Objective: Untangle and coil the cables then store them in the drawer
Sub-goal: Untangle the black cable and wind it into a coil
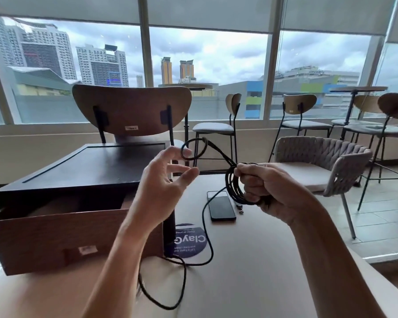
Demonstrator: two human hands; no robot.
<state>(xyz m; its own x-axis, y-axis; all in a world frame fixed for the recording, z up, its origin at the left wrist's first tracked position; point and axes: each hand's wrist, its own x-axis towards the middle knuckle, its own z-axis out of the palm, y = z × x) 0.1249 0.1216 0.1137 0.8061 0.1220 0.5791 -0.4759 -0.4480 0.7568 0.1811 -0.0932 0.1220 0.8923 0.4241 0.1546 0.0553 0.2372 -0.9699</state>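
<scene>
Right hand (269, 187) clamps the cable coil (233, 187); left hand (163, 177), fingers apart, touches its loop (191, 158) beside open drawer (55, 230).

Black cable (233, 187), black phone (221, 205), brown wooden drawer (55, 235), beige table (251, 260), navy sticker (190, 243)

The black cable (233, 187) is partly coiled, its round loops bunched in the right hand (269, 189), above and right of the drawer (55, 237). One small loop juts from the bunch toward the drawer's side. The loose tail drops to the counter (251, 260), passes the drawer's right corner and curls in front of it. The brown wooden drawer stands pulled open.
</scene>
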